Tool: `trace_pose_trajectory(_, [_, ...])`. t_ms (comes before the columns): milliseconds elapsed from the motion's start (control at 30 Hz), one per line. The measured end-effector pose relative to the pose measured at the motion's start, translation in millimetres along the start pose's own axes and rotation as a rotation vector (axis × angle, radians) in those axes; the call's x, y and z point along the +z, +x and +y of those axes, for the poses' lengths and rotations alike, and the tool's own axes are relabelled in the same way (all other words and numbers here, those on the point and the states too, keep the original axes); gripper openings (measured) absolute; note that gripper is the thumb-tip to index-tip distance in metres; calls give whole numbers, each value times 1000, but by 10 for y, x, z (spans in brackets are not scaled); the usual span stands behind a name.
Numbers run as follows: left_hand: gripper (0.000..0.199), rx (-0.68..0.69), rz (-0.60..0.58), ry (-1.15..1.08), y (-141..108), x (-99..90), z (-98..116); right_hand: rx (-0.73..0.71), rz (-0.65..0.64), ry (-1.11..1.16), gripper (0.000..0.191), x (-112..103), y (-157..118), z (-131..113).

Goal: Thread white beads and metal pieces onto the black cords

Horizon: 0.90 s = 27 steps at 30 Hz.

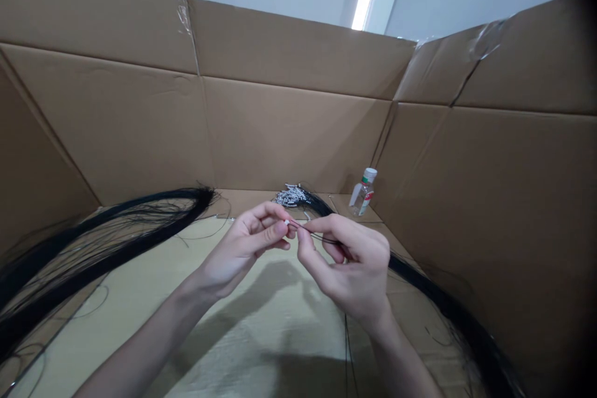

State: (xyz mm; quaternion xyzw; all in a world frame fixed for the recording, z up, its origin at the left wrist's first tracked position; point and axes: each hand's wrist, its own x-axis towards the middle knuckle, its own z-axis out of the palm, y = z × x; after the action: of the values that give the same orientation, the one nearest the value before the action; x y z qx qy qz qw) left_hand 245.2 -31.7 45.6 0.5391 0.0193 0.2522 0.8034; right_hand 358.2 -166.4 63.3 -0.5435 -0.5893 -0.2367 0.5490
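Between the thumb and index finger of my left hand point(261, 233) is a tiny white piece point(286, 222), too small to make out its kind. My right hand point(349, 255) pinches a thin black cord point(319, 237) close to that piece, with thumb and index finger. The cord looks doubled. It passes under the right palm, and two loose strands point(346, 342) hang below the right wrist. Both hands are held up above the pale board, their fingertips almost touching. Whether the cord's end enters the white piece is hidden by the fingers.
A thick bundle of black cords point(140, 249) loops along the left. Another black bundle point(433, 298) curves along the right, ending at a heap of small white-and-silver tips point(291, 195). A clear bottle point(361, 194) stands at the back right. Cardboard walls point(298, 130) surround the pale board point(233, 336).
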Motion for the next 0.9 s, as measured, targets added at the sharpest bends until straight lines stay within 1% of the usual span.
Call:
trace_pose_trajectory(200, [16, 10, 14, 39, 4, -18, -13, -20, -18, -21, 12, 2, 0, 10])
trace_pose_trajectory(400, [17, 27, 38, 137, -7, -38, -21, -35, -12, -33, 11, 10, -9, 27])
trace_pose_trajectory(900, [26, 25, 41, 156, 20, -60, -41, -25, -16, -27, 12, 35, -19, 54])
